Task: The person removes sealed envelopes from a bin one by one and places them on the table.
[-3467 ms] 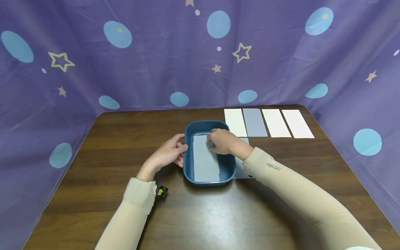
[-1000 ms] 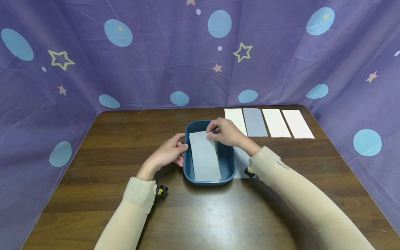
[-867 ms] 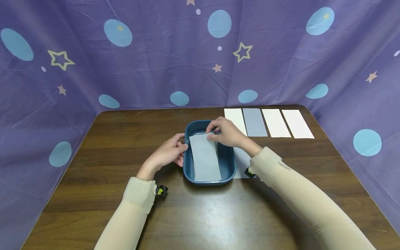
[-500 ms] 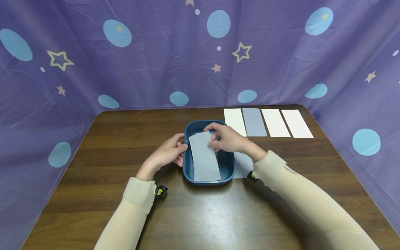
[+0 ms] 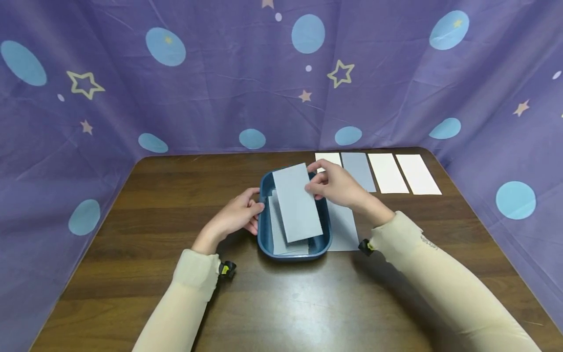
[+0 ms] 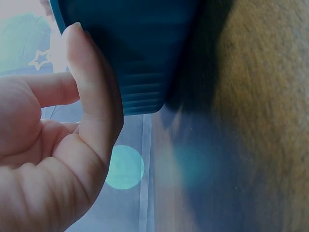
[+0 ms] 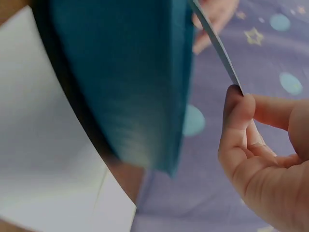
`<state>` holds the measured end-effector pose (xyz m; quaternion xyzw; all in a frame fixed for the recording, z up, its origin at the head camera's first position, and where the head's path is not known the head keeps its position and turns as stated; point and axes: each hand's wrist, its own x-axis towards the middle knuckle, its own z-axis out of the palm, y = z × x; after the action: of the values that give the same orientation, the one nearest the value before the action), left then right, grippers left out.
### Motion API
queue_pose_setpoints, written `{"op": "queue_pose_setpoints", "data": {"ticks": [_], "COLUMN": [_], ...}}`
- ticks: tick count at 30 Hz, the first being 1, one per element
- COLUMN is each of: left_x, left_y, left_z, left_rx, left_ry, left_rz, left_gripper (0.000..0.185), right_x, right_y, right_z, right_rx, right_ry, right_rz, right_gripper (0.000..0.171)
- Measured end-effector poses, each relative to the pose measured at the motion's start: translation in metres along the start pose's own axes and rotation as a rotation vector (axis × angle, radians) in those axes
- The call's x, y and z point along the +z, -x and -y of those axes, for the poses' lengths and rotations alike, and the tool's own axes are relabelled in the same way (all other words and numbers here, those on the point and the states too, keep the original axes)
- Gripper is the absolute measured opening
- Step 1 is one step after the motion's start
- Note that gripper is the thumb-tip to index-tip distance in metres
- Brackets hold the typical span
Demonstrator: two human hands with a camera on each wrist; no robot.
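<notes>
1. Half a second ago the grey sheet point(image 5: 297, 202) lay low in the blue tray point(image 5: 266, 244); it is now lifted clear of the tray's far end and tilted, and the right hand point(image 5: 336, 186) has risen with it.
2. Count: one tray; one sheet held; at least one more grey sheet left in the tray point(image 5: 279, 232); four strips in a row point(image 5: 387, 172) at the table's far right, three white and one grey; one pale sheet on the table point(image 5: 345, 227) just right of the tray.
3. The held sheet's long axis runs from far-left to near-right, its upper end raised above the tray's far rim and its lower end over the tray.
4. The right hand pinches the sheet's right edge near the upper end, thumb and fingertips point(image 7: 237, 104) on it.
5. The left hand point(image 5: 235, 215) rests against the tray's left wall, its fingers point(image 6: 91, 92) lying along it, relaxed.
6. The tray stands mid-table point(image 5: 176, 186).
</notes>
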<state>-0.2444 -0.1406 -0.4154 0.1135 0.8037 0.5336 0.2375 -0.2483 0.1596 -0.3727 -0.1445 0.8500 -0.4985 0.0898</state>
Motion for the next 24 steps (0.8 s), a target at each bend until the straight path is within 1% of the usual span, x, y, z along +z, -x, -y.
{"op": "queue_pose_setpoints", "data": {"ticks": [2,6,9,12,18,22,24], "left_x": [0.000,-0.001,0.000,0.000,-0.001,-0.001,0.000], "left_y": [0.000,0.000,0.000,0.000,0.001,0.002,0.002], "left_z": [0.000,0.001,0.002,0.002,0.000,0.000,0.000], "left_rx": [0.003,0.010,0.011,0.010,0.009,0.007,0.005], "left_ry": [0.009,0.014,0.014,0.012,0.006,0.001,-0.001], "left_rz": [0.002,0.003,0.003,0.003,0.002,0.002,0.004], "left_gripper": [0.061,0.062,0.062,0.062,0.062,0.063,0.063], "right_x": [-0.015,-0.046,-0.067,-0.085,-0.111,-0.122,-0.125], "right_y": [0.002,0.012,0.021,0.031,0.050,0.062,0.067], "right_z": [0.002,0.002,-0.002,-0.011,-0.038,-0.060,-0.072], "right_rx": [0.005,-0.003,-0.001,0.020,0.080,0.117,0.134], "right_ry": [-0.005,0.023,0.032,0.050,0.081,0.125,0.126], "right_rz": [-0.034,-0.118,-0.185,-0.227,-0.264,-0.267,-0.259], "right_gripper": [0.042,0.041,0.041,0.043,0.049,0.050,0.049]}}
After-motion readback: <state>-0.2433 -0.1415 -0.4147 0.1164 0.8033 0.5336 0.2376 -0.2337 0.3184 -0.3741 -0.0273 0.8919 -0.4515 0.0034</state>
